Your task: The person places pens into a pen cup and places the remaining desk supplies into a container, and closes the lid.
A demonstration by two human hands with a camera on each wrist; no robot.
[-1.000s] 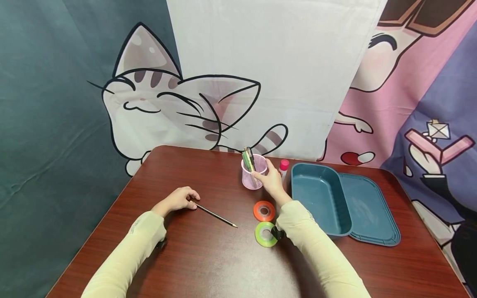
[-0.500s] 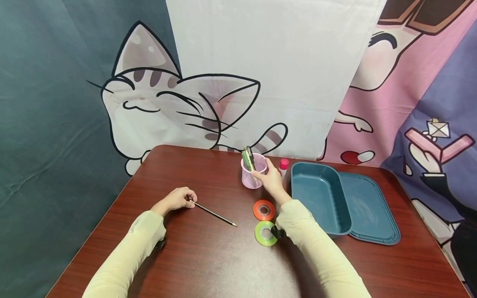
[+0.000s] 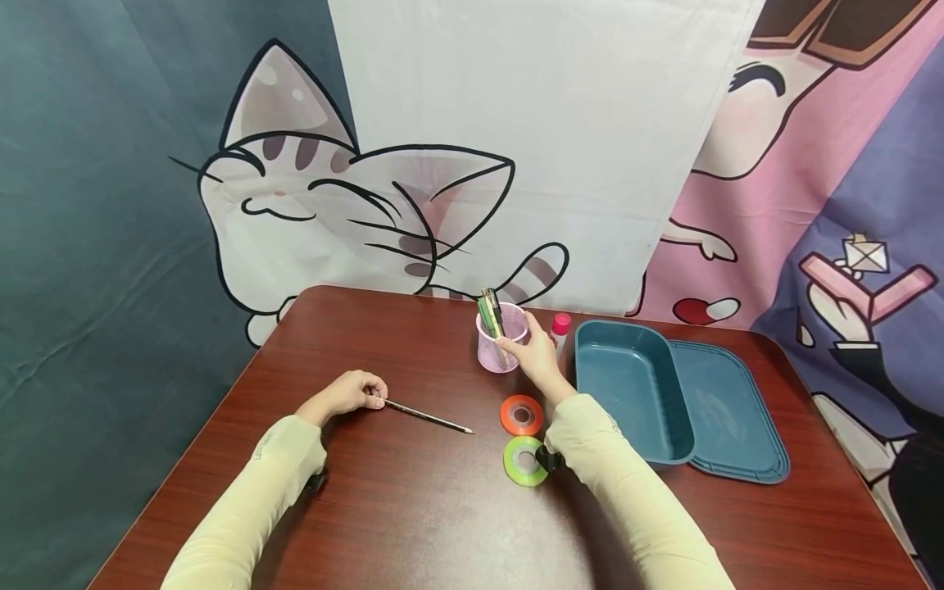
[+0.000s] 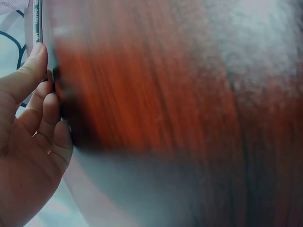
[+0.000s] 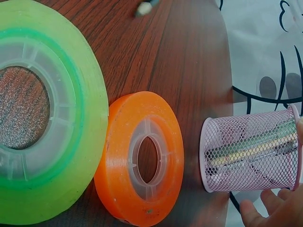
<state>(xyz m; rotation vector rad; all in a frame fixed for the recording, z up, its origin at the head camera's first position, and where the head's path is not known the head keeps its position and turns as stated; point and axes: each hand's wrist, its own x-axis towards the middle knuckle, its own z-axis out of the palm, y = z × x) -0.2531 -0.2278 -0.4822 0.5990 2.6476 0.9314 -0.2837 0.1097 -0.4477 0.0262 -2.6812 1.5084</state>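
My left hand (image 3: pixel 350 393) pinches a dark pencil (image 3: pixel 428 416) near its back end, left of the table's middle. The pencil's sharpened tip points right, toward the tape rolls. In the left wrist view, thumb and forefinger meet on the pencil (image 4: pixel 38 21), with the other fingers loosely bent below. At the back, my right hand (image 3: pixel 540 356) grips a pink mesh pen cup (image 3: pixel 492 356) from its right side, thumb across the front. Several pens (image 3: pixel 490 315), one of them green, lean inside the upright cup. The right wrist view shows them through the mesh (image 5: pixel 251 161).
An orange tape roll (image 3: pixel 506 416) and a green tape roll (image 3: pixel 510 467) lie below the right hand. A glue stick with a pink cap (image 3: pixel 561 323) stands beside the cup. Farther right are a blue box (image 3: pixel 634 385) and its lid (image 3: pixel 737 418). A printed cloth hangs behind the table.
The pencil's tip has swung away from the person, so the pencil lies at a flatter slant. My left hand has shifted slightly left. The right hand stays on the pen cup.
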